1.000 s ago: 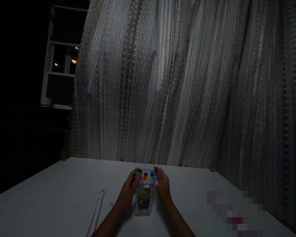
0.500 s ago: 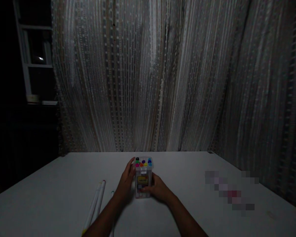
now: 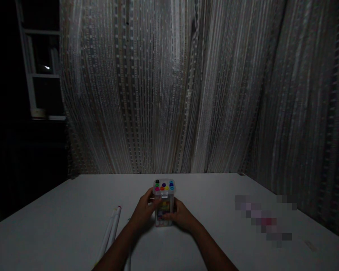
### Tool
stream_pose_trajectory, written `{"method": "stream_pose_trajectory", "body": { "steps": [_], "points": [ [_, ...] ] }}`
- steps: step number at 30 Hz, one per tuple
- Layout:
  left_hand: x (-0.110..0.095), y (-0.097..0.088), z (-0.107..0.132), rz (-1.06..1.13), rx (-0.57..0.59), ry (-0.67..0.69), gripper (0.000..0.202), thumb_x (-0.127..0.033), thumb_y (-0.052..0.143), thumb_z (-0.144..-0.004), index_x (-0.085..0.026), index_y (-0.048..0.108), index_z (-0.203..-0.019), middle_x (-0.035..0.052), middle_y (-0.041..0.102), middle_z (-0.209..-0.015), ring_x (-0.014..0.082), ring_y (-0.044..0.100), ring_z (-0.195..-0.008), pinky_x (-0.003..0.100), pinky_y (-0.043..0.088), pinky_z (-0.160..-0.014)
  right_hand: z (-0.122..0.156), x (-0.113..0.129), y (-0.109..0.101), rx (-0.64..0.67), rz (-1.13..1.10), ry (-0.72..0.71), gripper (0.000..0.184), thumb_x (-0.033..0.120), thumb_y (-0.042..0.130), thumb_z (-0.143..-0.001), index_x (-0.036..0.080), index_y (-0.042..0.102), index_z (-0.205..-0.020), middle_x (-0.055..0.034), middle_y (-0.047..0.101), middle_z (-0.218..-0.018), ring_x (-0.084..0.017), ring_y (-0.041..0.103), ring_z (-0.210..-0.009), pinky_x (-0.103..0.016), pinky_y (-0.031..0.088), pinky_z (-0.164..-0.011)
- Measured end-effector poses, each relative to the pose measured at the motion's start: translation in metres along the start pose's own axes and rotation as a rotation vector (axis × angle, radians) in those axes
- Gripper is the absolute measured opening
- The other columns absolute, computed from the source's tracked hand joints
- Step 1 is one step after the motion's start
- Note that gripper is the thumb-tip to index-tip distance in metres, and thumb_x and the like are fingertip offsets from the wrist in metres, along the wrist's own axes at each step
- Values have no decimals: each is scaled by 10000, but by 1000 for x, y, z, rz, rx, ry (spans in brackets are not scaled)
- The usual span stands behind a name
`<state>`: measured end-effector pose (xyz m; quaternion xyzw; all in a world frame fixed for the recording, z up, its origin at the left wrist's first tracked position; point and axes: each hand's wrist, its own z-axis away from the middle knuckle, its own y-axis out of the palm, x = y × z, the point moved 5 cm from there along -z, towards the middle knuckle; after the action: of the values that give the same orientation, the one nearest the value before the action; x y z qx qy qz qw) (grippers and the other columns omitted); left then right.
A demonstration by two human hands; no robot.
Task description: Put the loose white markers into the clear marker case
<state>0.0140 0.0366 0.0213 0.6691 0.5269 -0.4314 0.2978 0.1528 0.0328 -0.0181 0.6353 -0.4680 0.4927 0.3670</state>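
Observation:
A clear plastic case of markers [image 3: 164, 203] stands upright on the white table [image 3: 209, 241], its lid on top. Several coloured caps show through the lid, and a yellow label is on the front. My left hand [image 3: 144, 206] grips the case's left side, thumb across the front near the label. From the right, my right hand [image 3: 181, 216] holds the lower part, its thumb on the front face. The fingers behind the case are hidden.
Long white rolls or tubes [image 3: 109, 233] lie left of my left forearm, and another thin one [image 3: 127, 259] is partly under it. A pixelated patch [image 3: 264, 220] covers something at the right. Striped curtains [image 3: 164, 94] hang behind the table; a dark window [image 3: 42, 60] is at the left.
My left hand has slid down from the lid's edge, and its thumb has come round onto the front of the case. The right hand and the case stay put.

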Motion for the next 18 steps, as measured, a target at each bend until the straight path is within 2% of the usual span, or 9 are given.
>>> {"method": "stream_pose_trajectory", "body": {
  "steps": [4, 18],
  "points": [
    [0, -2, -1, -10, -14, -30, 366, -324, 692, -662, -168, 634, -988, 92, 694, -966, 230, 640, -860, 308, 487, -758, 0, -1, -1, -14, 13, 15, 657, 234, 813, -445, 154, 577, -1053, -109, 649, -1079, -275, 604, -1004, -442, 456, -894],
    [6, -2, -2, -48, 28, -64, 453, -364, 684, -650, -157, 601, -1045, 96, 686, -1005, 247, 620, -951, 328, 481, -807, -3, -6, -2, 29, 16, 6, 676, 234, 817, -484, 167, 547, -1101, -101, 627, -1132, -268, 581, -1051, -439, 443, -921]
  ]
}}
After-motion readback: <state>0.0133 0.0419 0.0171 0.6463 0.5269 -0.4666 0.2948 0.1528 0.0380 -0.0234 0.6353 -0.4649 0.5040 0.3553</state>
